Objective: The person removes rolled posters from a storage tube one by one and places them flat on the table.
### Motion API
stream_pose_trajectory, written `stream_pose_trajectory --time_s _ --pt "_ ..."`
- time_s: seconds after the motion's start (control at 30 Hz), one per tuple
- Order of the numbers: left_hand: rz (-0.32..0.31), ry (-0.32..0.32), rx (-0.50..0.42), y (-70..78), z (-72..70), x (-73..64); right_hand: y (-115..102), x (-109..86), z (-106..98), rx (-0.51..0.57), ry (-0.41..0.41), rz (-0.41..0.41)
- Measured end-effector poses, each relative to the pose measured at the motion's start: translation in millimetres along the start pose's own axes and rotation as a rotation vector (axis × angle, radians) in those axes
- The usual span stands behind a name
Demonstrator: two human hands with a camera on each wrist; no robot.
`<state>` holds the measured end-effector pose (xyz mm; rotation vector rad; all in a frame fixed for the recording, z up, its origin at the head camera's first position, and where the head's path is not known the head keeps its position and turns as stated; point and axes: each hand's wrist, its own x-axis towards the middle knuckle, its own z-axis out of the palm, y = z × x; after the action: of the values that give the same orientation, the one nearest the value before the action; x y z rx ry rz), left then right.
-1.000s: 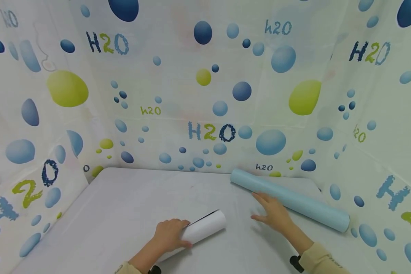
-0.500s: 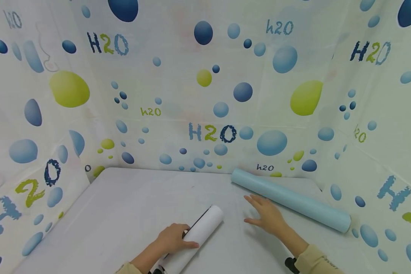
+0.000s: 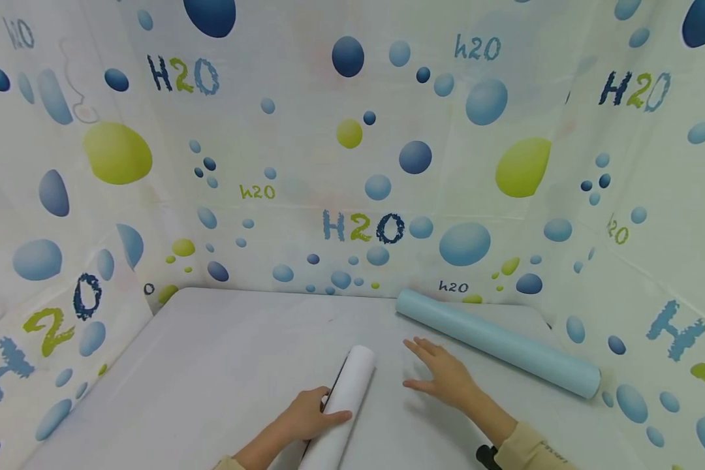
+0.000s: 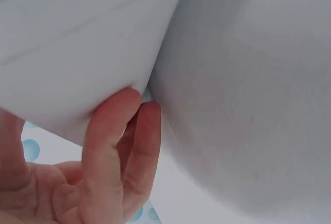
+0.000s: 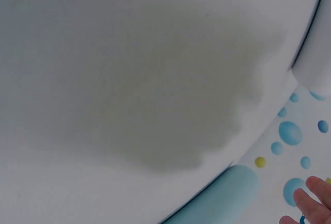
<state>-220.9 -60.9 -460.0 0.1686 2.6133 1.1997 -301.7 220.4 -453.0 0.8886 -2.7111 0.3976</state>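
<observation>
A rolled white sheet (image 3: 355, 378) lies lengthwise on the table in the head view, a dark line along its left side. My left hand (image 3: 310, 415) grips it from the left, thumb across the top. In the left wrist view, the fingers (image 4: 106, 154) curl against the white roll's (image 4: 77, 53) surface. My right hand (image 3: 444, 376) hovers over the table right of the roll, fingers spread and holding nothing. Beyond it a light blue roll (image 3: 499, 343) lies diagonally. The right wrist view catches fingertips (image 5: 313, 206) at its lower right corner, near the blue roll (image 5: 222, 195).
The white table (image 3: 229, 352) carries both rolls. Around its far and side edges hangs a white curtain (image 3: 305, 156) printed with blue and green drops and H2O lettering. A dark wrist strap (image 3: 487, 457) shows at the right sleeve (image 3: 531, 447).
The white roll has swung from slanting right to nearly pointing away, its far end moving left, with my left hand still gripping it. My right hand has moved left, away from the blue roll.
</observation>
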Motion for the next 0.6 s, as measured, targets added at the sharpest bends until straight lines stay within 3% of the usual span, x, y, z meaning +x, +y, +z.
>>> stream_pose_trajectory --time_s 0.3,0.6 --pt "-0.086 0.028 -0.077 6.0 10.2 -2.5 -20.2 1.3 4.0 0.03 -0.031 -0.03" --pt "-0.031 0.032 -0.171 4.7 21.9 -5.7 -38.5 0.8 13.1 0.045 -0.022 -0.091"
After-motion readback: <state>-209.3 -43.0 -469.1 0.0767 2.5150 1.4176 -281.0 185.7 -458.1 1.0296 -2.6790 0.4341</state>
